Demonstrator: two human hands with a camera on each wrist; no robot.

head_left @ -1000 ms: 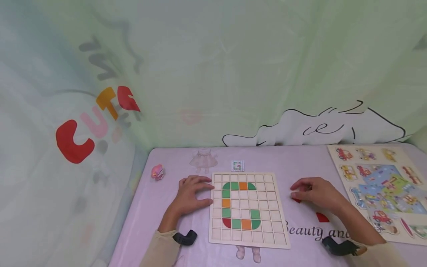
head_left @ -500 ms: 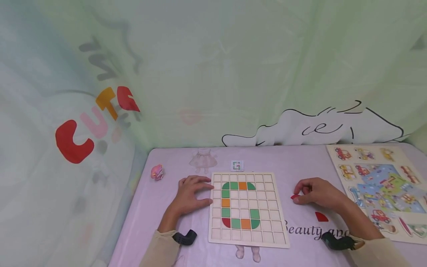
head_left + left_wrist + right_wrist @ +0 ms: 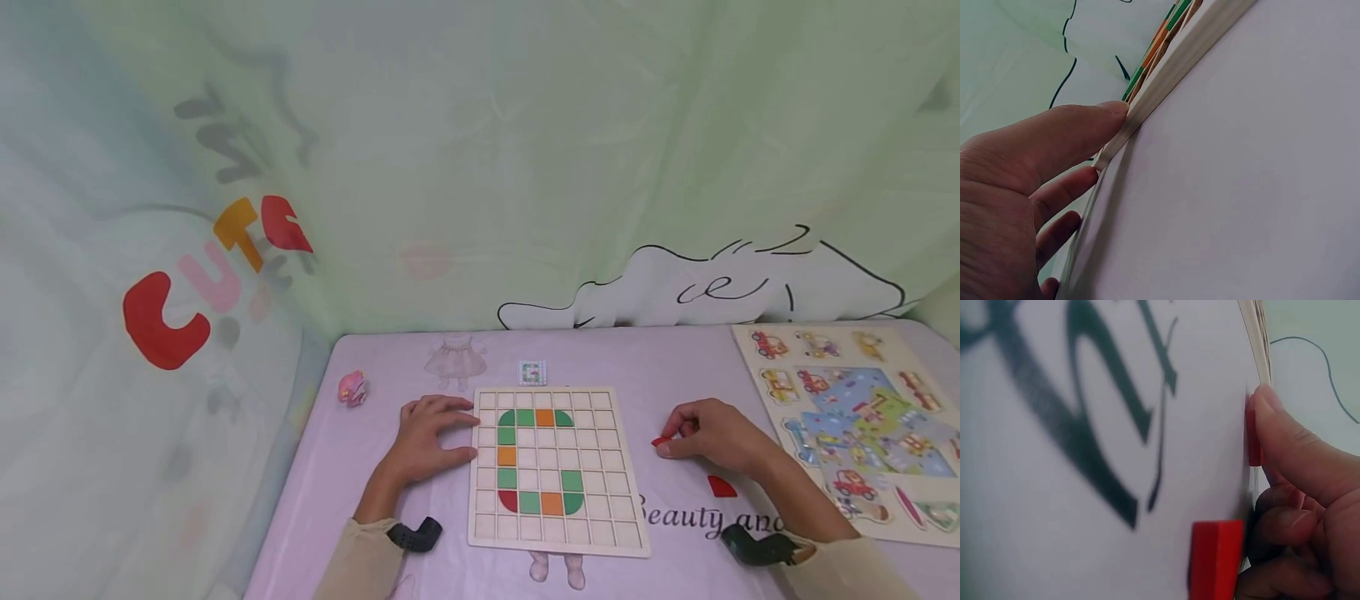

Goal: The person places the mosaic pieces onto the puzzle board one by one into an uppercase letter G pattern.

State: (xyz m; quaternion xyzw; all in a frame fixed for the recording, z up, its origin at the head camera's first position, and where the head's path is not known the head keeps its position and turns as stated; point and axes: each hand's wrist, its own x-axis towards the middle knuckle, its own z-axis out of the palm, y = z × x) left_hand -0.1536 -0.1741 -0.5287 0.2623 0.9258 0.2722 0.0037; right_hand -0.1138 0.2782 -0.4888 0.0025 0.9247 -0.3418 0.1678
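A pale wooden grid board (image 3: 611,500) lies on the table, with green, orange and red tiles set in a G-like outline. My left hand (image 3: 435,439) touches its left edge, thumb and fingertips spread along the rim; the left wrist view shows the thumb (image 3: 1085,128) on that wooden edge. Right of the board, my right hand (image 3: 716,435) pinches a red tile (image 3: 660,442) between thumb and fingers, close over the cloth. In the right wrist view this red tile (image 3: 1254,431) sits under the thumb. A second red quarter-round tile (image 3: 722,487) lies on the cloth below that hand.
Behind the board lies a small pattern card (image 3: 532,372) with a G on it. A pink crumpled-looking item (image 3: 352,388) is at the far left. On the right lies a wooden vehicle puzzle board (image 3: 772,392). A curtain (image 3: 420,208) hangs behind the table.
My right hand has drawn slightly back to the right, and the red tile now shows between thumb and fingers. The left hand keeps its place at the board's edge.
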